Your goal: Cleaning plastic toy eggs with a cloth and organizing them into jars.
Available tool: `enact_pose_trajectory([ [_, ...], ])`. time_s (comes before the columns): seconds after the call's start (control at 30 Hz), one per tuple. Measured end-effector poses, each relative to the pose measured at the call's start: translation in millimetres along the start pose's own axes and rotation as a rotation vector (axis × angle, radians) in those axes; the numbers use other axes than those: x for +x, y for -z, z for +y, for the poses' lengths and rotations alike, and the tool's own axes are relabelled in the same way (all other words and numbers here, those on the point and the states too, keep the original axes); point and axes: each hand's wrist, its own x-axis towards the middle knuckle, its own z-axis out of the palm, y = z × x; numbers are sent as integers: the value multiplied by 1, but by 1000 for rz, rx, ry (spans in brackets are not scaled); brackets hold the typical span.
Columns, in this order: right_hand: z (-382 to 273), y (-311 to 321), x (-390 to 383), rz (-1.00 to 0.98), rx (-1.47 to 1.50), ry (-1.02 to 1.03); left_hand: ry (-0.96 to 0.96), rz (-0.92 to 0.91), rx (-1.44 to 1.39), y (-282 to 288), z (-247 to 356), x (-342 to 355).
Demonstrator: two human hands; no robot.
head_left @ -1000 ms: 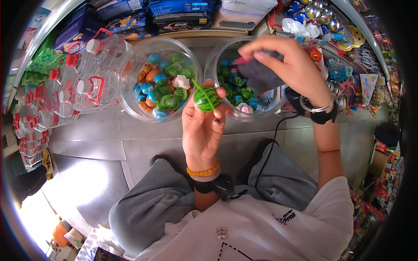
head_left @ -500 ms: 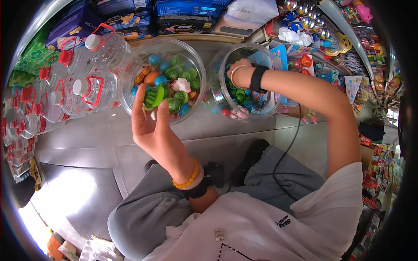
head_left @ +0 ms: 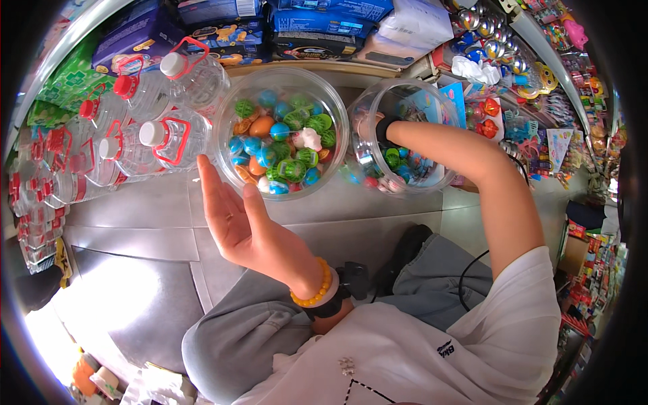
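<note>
My left hand (head_left: 246,233) is open and holds nothing, its fingers and thumb apart, just in front of a round clear plastic tub (head_left: 342,128). Inside that tub lie many small balls: green watermelon-patterned balls (head_left: 291,170), blue globe-like balls (head_left: 266,158), orange balls (head_left: 261,126) and a white lumpy one (head_left: 307,139). To its right, a second clear tub (head_left: 405,80) holds fewer balls, among them a green ball (head_left: 392,158). My right hand (head_left: 366,127) reaches inside this second tub; its fingers are blurred behind the plastic wall, and any hold is hidden.
Large clear bottles (head_left: 165,138) with red handles crowd the left side. Blue packages (head_left: 324,21) are stacked behind the tubs. Small toys and packets (head_left: 499,111) fill the right. A black cable (head_left: 466,280) runs beside my right knee. Grey floor tiles (head_left: 128,243) lie beneath.
My left hand has let go of a green watermelon-patterned ball over the left tub and drawn back toward me. My right hand has reached deeper into the right tub. The whole view has shifted slightly.
</note>
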Motion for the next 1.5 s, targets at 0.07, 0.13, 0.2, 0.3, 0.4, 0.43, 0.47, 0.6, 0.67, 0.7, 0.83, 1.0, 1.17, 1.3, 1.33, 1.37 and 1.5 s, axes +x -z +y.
enact_pose_trajectory([
  [0.07, 34, -8, -12, -47, 330, 250, 24, -35, -41, -6, 2, -4],
  [0.13, 28, 5, -11, -139, 413, 125, 31, -39, -42, -7, 4, -6],
  [0.2, 4, 31, -11, -262, 134, 131, 25, -75, -9, -5, -1, -7],
  [0.3, -43, 93, -28, -421, -145, 188, 87, -93, -3, -2, 2, -8],
  [0.4, -47, 112, -40, -448, -217, 187, 97, -165, -70, -1, 0, -10],
  [0.43, -35, 101, -38, -392, -132, 142, 103, -188, -73, -4, 1, -12],
  [0.47, -24, 92, -33, -334, -48, 100, 100, -195, -85, -6, 1, -13],
  [0.6, 5, 60, -31, -301, -135, 179, 132, -229, -88, -8, -1, -17],
  [0.67, -36, 73, -25, -580, -227, -49, 134, -218, -52, -4, -3, -14],
  [0.7, -61, 91, -34, -532, -285, -20, 122, -209, -22, 4, -2, -8],
  [0.83, -43, 95, -42, -717, -230, -117, 125, -278, -52, -4, -5, -11],
  [1.0, -52, 167, -94, -309, -183, 217, 152, -283, -27, 0, -10, -6],
  [1.17, -58, 238, -220, -132, -46, 73, 230, -391, -44, -12, -5, -20],
  [1.3, -62, 239, -281, 402, 358, 140, 256, -528, 6, -20, 4, -35],
  [1.33, -62, 232, -290, 522, 458, 181, 246, -532, 3, -24, 2, -40],
  [1.37, -64, 225, -296, 626, 503, 236, 253, -593, -2, -27, 1, -45],
  [1.5, -71, 228, -313, 748, 709, 484, 206, -750, 19, -37, 29, -61],
])
